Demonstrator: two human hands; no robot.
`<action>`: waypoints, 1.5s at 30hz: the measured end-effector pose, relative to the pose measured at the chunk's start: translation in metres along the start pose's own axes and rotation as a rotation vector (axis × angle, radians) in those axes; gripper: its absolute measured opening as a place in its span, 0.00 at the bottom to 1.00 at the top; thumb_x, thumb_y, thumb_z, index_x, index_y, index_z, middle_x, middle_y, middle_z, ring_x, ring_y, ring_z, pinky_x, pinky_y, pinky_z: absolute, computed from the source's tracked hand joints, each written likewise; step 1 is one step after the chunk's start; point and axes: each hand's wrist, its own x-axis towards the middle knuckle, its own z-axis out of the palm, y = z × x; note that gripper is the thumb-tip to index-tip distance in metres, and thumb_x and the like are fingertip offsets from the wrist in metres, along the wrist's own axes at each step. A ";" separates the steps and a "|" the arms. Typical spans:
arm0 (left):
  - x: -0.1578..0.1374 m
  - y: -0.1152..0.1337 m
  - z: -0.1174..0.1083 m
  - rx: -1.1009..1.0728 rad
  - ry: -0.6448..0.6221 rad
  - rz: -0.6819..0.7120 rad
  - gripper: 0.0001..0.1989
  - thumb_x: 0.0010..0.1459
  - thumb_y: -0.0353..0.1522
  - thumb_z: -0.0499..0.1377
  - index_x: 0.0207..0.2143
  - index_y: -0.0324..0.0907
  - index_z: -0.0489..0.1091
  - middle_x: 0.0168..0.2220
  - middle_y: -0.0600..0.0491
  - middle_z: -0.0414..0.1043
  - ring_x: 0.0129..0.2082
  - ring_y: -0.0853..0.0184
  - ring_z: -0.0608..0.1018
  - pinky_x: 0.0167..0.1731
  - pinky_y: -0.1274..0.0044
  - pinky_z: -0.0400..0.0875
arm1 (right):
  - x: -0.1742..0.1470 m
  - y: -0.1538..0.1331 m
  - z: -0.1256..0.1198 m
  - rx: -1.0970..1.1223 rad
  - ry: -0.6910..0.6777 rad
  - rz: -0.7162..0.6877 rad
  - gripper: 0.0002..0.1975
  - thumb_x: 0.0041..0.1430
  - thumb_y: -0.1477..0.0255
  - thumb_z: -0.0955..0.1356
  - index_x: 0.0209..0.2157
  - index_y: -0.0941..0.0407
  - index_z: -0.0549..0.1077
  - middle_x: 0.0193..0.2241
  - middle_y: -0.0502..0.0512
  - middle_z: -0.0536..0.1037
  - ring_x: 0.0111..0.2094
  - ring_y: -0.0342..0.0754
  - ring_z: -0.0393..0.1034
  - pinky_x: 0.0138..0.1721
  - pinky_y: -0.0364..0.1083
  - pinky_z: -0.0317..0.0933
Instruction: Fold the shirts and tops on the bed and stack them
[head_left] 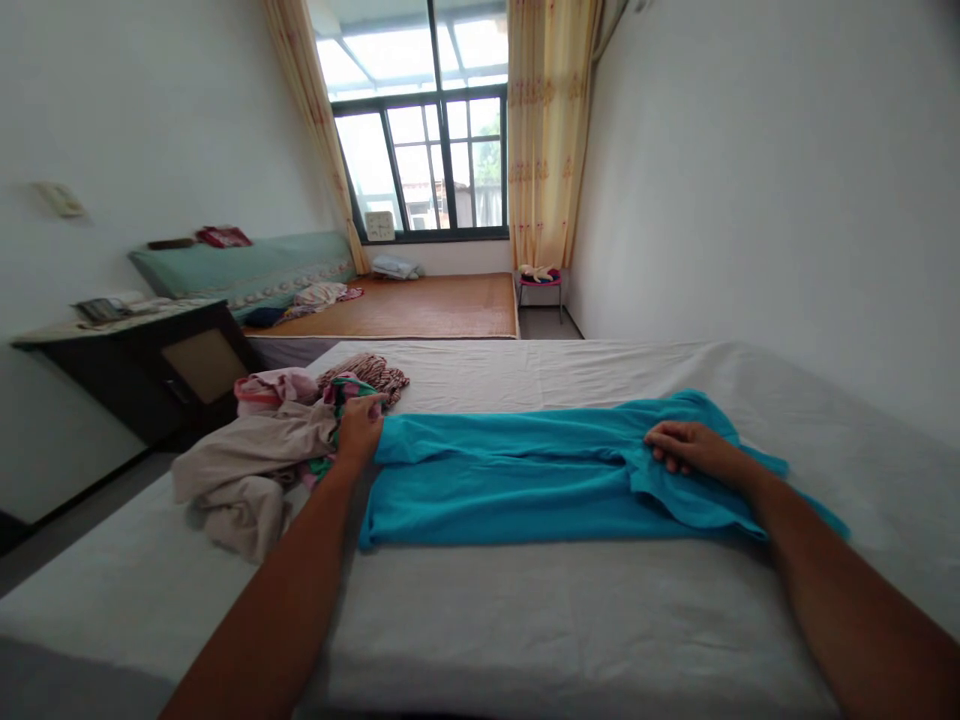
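Note:
A turquoise shirt (510,490) lies stretched lengthwise across the white-sheeted bed, its long sides folded toward the middle. My left hand (361,428) is at the shirt's upper left corner, fingers curled in a pinch on the edge of the cloth. Toward the other end, my right hand (688,447) pinches a fold of the same shirt, with loose flaps spread around and beyond it. Just left of my left hand is a heap of clothes: a beige garment (255,455), a pink one (281,388), a green patterned one and a brown patterned cloth (379,376).
The white sheet (570,620) covers the near bed. Behind it stands another bed with a brown mat (442,305) and green headboard (262,265). A dark cabinet (187,365) is at left, a pink stool (541,285) below the curtain, and a white wall (750,200) at right.

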 end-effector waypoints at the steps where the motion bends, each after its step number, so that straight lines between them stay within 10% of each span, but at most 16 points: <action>1: -0.002 0.009 -0.005 0.001 0.068 0.036 0.21 0.48 0.26 0.54 0.44 0.40 0.74 0.42 0.46 0.73 0.46 0.57 0.71 0.49 0.66 0.67 | 0.001 0.001 0.001 -0.006 0.019 -0.005 0.21 0.50 0.50 0.68 0.32 0.54 0.74 0.26 0.50 0.76 0.23 0.44 0.69 0.20 0.42 0.61; 4: -0.012 0.040 -0.015 -0.129 0.001 0.183 0.19 0.54 0.27 0.52 0.47 0.41 0.73 0.48 0.46 0.71 0.50 0.57 0.70 0.48 0.68 0.69 | 0.003 0.003 0.002 -0.024 0.038 -0.006 0.22 0.50 0.49 0.68 0.32 0.54 0.73 0.25 0.50 0.75 0.21 0.43 0.68 0.19 0.43 0.60; 8: -0.025 0.065 -0.012 -0.220 -0.626 0.405 0.14 0.54 0.33 0.58 0.43 0.45 0.76 0.43 0.51 0.75 0.45 0.60 0.75 0.48 0.72 0.69 | 0.003 0.003 0.001 -0.025 0.027 0.020 0.23 0.51 0.49 0.68 0.34 0.54 0.73 0.25 0.50 0.75 0.21 0.43 0.67 0.20 0.43 0.60; 10: -0.027 0.063 -0.008 -0.176 -0.733 0.414 0.14 0.50 0.32 0.60 0.41 0.46 0.78 0.42 0.51 0.76 0.44 0.59 0.75 0.50 0.71 0.67 | 0.002 0.003 0.000 -0.029 0.024 0.014 0.22 0.51 0.49 0.68 0.34 0.54 0.73 0.25 0.50 0.75 0.22 0.42 0.67 0.21 0.42 0.60; 16: -0.018 0.044 -0.016 -0.249 -0.595 0.232 0.14 0.52 0.34 0.55 0.38 0.41 0.78 0.39 0.50 0.75 0.40 0.62 0.76 0.41 0.73 0.71 | 0.001 0.003 -0.001 -0.023 0.004 -0.023 0.22 0.51 0.49 0.68 0.34 0.55 0.74 0.26 0.50 0.75 0.22 0.42 0.68 0.21 0.41 0.60; 22: -0.020 0.052 -0.031 -0.323 -0.897 0.340 0.15 0.53 0.42 0.62 0.38 0.43 0.78 0.39 0.50 0.77 0.41 0.62 0.76 0.46 0.73 0.70 | 0.006 0.009 -0.001 -0.027 0.050 -0.025 0.21 0.53 0.51 0.67 0.35 0.55 0.74 0.26 0.52 0.77 0.22 0.43 0.69 0.20 0.42 0.61; 30: -0.029 0.058 -0.010 -0.170 -0.800 0.394 0.21 0.50 0.46 0.64 0.45 0.47 0.76 0.48 0.51 0.73 0.50 0.60 0.73 0.54 0.70 0.64 | 0.009 0.056 -0.057 -0.527 0.773 0.085 0.27 0.55 0.51 0.63 0.46 0.57 0.72 0.40 0.61 0.79 0.36 0.55 0.75 0.39 0.53 0.67; 36: -0.032 0.057 -0.011 -0.052 -0.765 0.411 0.32 0.46 0.45 0.67 0.54 0.46 0.70 0.53 0.49 0.70 0.54 0.56 0.70 0.56 0.69 0.62 | 0.011 0.079 -0.066 -0.776 0.571 0.113 0.34 0.52 0.50 0.66 0.56 0.56 0.68 0.49 0.65 0.76 0.46 0.65 0.72 0.44 0.57 0.65; 45: -0.031 0.056 -0.011 -0.137 -0.686 0.374 0.24 0.53 0.48 0.61 0.48 0.45 0.74 0.49 0.48 0.73 0.51 0.59 0.73 0.54 0.70 0.64 | 0.014 0.058 -0.056 -0.754 0.823 0.232 0.27 0.60 0.56 0.60 0.56 0.53 0.69 0.45 0.70 0.76 0.43 0.72 0.70 0.36 0.61 0.63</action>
